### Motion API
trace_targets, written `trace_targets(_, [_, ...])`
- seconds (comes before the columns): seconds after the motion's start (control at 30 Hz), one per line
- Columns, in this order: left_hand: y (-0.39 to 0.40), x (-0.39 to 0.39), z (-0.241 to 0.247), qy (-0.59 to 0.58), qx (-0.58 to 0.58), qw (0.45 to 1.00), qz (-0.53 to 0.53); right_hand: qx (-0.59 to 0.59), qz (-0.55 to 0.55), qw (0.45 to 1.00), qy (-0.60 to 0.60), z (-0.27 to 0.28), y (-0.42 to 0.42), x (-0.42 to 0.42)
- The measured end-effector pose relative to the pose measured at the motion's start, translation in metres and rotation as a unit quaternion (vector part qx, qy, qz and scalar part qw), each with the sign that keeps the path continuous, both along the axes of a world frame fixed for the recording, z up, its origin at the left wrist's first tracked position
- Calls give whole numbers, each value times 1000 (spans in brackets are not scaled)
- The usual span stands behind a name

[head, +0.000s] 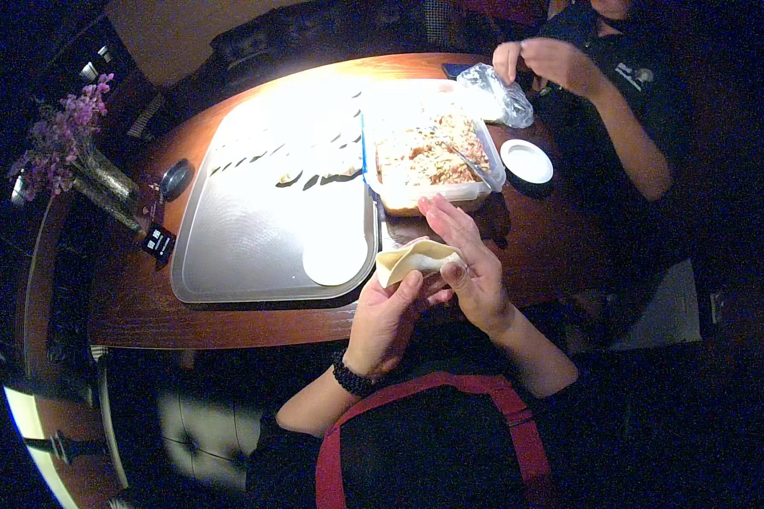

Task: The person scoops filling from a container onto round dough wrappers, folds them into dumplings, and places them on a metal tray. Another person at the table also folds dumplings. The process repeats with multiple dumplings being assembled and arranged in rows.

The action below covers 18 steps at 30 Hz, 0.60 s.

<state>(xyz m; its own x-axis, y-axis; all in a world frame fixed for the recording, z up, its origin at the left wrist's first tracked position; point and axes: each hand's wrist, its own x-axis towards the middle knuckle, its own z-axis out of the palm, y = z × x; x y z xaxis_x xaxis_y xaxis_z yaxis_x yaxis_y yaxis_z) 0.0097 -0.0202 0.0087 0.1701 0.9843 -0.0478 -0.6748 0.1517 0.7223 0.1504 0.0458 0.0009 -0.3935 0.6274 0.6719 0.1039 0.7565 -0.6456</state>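
Note:
A folded dumpling wrapper [418,259] sits between my two hands over the table's near edge. My left hand [391,312] cups it from below, thumb resting on its near side. With thumb against its right end, my right hand [474,270] pinches the wrapper while the other fingers stretch upward. Beyond my hands stands a plastic tub [455,192] of minced filling [430,156], with a metal utensil [468,164] lying in it. To the left is a large tray [229,296] bearing several dumplings [290,177] towards its far side, much washed out by glare. A white round item [335,261], perhaps stacked wrappers, lies in its near right corner.
Across the table, a person's hands [547,63] are above a clear plastic bag [500,98]. A small white dish [526,161] stands right of the tub. Purple flowers in a vase [105,172], a dark round object [177,178] and a small sign [158,243] are at the left.

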Motion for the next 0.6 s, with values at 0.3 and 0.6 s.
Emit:
trace_targets(0.3, [0, 3, 1, 5, -12, 1000, -8, 73, -71, 994, -48, 9, -7, 3])
trace_targets(0.6, [3, 5, 0, -49, -15, 999, -10, 72, -61, 995, -36, -2, -2, 5])
